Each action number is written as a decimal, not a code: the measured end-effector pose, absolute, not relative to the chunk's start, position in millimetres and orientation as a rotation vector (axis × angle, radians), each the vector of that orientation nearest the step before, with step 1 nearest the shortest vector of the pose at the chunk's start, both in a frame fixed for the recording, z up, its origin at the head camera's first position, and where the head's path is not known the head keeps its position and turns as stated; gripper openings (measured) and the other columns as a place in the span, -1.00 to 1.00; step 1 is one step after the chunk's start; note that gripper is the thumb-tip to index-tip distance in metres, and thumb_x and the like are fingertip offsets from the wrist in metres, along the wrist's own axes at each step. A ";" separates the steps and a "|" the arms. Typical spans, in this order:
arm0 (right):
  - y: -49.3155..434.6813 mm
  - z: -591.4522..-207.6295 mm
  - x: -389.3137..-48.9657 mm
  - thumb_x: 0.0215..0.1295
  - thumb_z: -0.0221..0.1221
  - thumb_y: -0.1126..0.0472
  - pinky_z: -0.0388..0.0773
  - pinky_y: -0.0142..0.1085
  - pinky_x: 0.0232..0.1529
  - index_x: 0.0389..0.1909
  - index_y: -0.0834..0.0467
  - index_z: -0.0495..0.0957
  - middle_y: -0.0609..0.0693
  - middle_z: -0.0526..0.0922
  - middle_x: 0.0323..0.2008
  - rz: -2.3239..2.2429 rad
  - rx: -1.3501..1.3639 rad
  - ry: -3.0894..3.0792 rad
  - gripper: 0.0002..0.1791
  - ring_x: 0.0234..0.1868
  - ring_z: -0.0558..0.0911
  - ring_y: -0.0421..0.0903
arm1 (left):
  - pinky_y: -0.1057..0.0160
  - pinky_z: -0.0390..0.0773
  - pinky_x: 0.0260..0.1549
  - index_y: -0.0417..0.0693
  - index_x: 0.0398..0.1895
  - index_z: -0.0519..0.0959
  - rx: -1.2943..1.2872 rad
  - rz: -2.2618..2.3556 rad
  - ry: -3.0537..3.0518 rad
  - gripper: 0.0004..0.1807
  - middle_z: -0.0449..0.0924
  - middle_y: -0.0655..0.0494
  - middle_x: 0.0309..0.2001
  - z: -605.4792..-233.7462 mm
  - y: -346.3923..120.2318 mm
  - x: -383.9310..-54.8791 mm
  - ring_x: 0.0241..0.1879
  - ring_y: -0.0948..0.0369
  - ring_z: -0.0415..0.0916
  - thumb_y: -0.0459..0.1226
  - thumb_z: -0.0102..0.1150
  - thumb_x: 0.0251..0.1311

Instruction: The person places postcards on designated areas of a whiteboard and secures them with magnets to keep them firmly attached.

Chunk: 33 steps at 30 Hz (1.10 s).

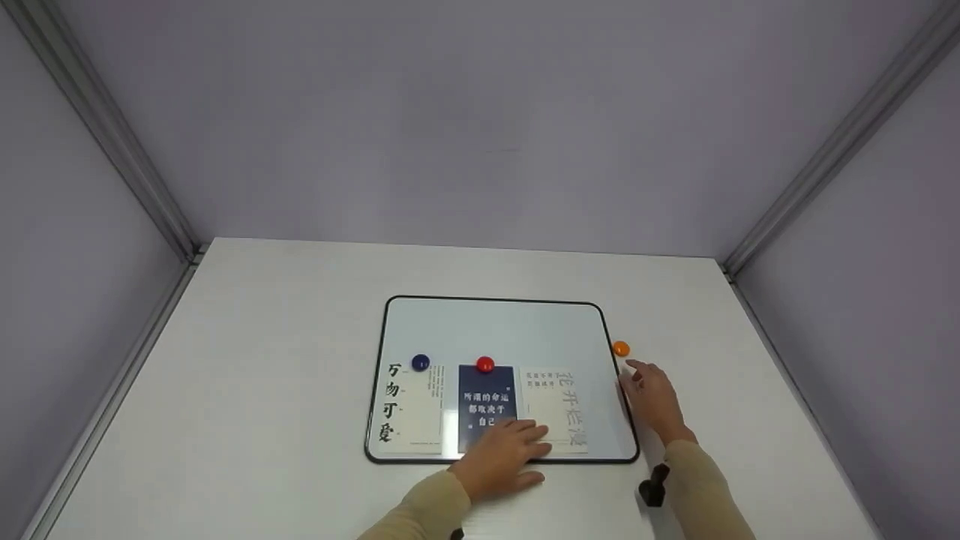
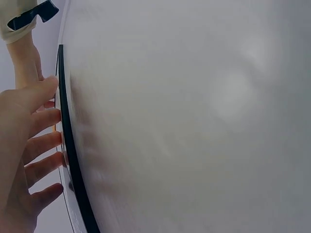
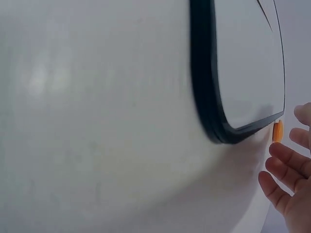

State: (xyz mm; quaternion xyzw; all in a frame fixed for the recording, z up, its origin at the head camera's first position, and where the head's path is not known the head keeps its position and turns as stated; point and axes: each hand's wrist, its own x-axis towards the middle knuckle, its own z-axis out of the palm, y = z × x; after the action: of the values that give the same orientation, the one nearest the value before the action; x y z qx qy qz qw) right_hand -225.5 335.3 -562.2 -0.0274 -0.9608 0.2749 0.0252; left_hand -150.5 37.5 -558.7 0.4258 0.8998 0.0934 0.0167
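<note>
A black-framed whiteboard (image 1: 495,330) lies on the table with three printed cards along its lower half. My left hand (image 1: 504,457), fingers spread, rests over its front edge and covers part of the dark blue card (image 1: 480,384). A red round magnet (image 1: 485,364) sits at that card's top edge. On the left card (image 1: 420,412), a dark blue magnet (image 1: 421,363) is near the top. The right card (image 1: 551,397) bears grey characters and no magnet. Beyond the board's right edge is an orange magnet (image 1: 621,349); my right hand (image 1: 654,397) reaches close to it, fingers loosely bent, holding nothing.
The white table (image 1: 270,360) extends around the board on all sides. Grey panel walls (image 1: 465,135) stand behind and at both sides. A black wrist camera mount (image 1: 654,486) sits beside the right sleeve.
</note>
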 end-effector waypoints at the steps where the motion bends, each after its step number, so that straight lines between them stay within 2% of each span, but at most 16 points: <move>1: 335.7 -562.9 -226.8 0.44 0.02 0.15 0.55 -0.04 -0.10 0.25 0.30 0.40 0.22 0.57 -0.15 0.852 -0.082 -2.970 -0.54 -0.10 0.56 0.08 | 0.13 0.32 0.40 0.25 0.27 0.44 1.315 0.294 2.791 -0.49 0.36 0.21 0.39 -558.3 37.3 -150.7 0.39 0.18 0.33 0.13 0.01 0.30; 10: 336.9 -564.8 -241.9 0.43 0.02 0.14 0.45 -0.25 -0.23 0.30 0.28 0.34 0.19 0.52 -0.17 0.872 -0.189 -3.014 -0.51 -0.22 0.48 -0.01 | 0.13 0.32 0.41 0.24 0.26 0.45 1.298 0.326 2.770 -0.50 0.36 0.20 0.39 -558.1 37.2 -153.0 0.39 0.18 0.33 0.11 0.03 0.29; 21: 340.5 -564.2 -253.6 0.43 0.00 0.14 0.37 -0.34 -0.28 0.32 0.30 0.29 0.20 0.52 -0.19 1.023 -0.334 -2.972 -0.48 -0.26 0.44 -0.03 | 0.11 0.32 0.40 0.25 0.26 0.44 1.292 0.343 2.762 -0.50 0.36 0.19 0.39 -557.5 38.1 -153.4 0.39 0.17 0.33 0.11 0.03 0.29; 24: 339.8 -563.9 -255.6 0.42 0.00 0.15 0.39 -0.29 -0.27 0.33 0.29 0.28 0.22 0.54 -0.21 1.021 -0.335 -2.975 -0.47 -0.28 0.45 -0.03 | 0.13 0.33 0.40 0.25 0.26 0.45 1.293 0.338 2.774 -0.50 0.37 0.20 0.39 -558.0 38.3 -152.6 0.38 0.18 0.34 0.11 0.03 0.29; 28: 338.5 -563.9 -259.2 0.41 -0.01 0.15 0.48 -0.13 -0.19 0.36 0.26 0.26 0.29 0.59 -0.16 0.962 -0.327 -3.010 -0.46 -0.26 0.50 0.03 | 0.14 0.34 0.39 0.25 0.26 0.45 1.294 0.336 2.784 -0.51 0.38 0.21 0.39 -558.4 38.0 -151.7 0.38 0.18 0.34 0.10 0.03 0.29; 33: 337.1 -563.3 -263.9 0.43 -0.06 0.15 0.51 0.08 0.07 0.40 0.21 0.20 0.37 0.57 0.02 0.963 -0.355 -3.056 -0.45 -0.06 0.57 0.18 | 0.13 0.34 0.39 0.26 0.26 0.45 1.285 0.340 2.784 -0.51 0.37 0.22 0.39 -557.8 37.8 -151.1 0.38 0.19 0.34 0.11 0.03 0.29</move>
State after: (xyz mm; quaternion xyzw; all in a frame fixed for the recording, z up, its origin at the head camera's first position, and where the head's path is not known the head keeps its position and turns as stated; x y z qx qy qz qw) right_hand -263.9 337.1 -563.3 -0.1099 -0.9472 0.2984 -0.0410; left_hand -151.1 37.8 -557.8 0.4163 0.9021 0.1101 0.0282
